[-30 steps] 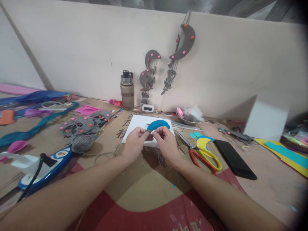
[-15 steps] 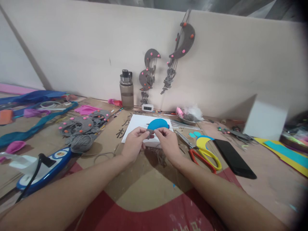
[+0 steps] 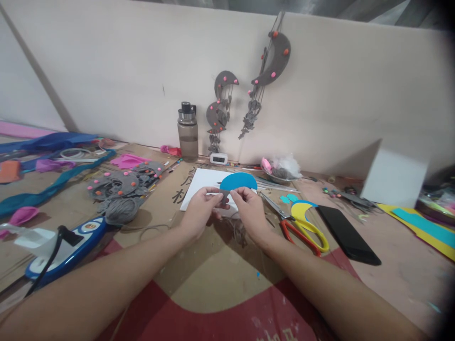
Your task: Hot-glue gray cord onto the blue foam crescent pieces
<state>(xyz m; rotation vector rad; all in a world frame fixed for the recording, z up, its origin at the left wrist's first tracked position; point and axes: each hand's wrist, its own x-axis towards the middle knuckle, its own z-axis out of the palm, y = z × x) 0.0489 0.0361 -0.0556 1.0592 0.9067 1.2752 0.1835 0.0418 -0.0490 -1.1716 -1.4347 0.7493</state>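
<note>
My left hand (image 3: 202,208) and my right hand (image 3: 249,208) meet over the white sheet (image 3: 195,187). Between their thumbs and fingertips a small grey felt piece (image 3: 225,194) is pinched, mostly covered by the fingers. A blue rounded piece (image 3: 238,181) rises just behind the fingertips; its lower part is hidden, and I cannot tell whether the fingers touch it. Below the hands hangs or lies a loose tangle of grey yarn (image 3: 239,232). Scissors (image 3: 302,227) with red and yellow handles lie partly open to the right of my right hand.
At left are a grey yarn ball (image 3: 121,210), grey felt pieces with pink and orange dots (image 3: 117,183) and a blue-and-white glue gun (image 3: 74,246). A water bottle (image 3: 188,137) and small clock (image 3: 218,158) stand behind. A black phone (image 3: 348,234) lies right. Grey crescent garlands (image 3: 279,57) hang on the wall.
The blue piece has shifted slightly right and shows more above the fingers. Both hands keep pinching the grey piece, with slight finger movement. The whole view has shifted a little.
</note>
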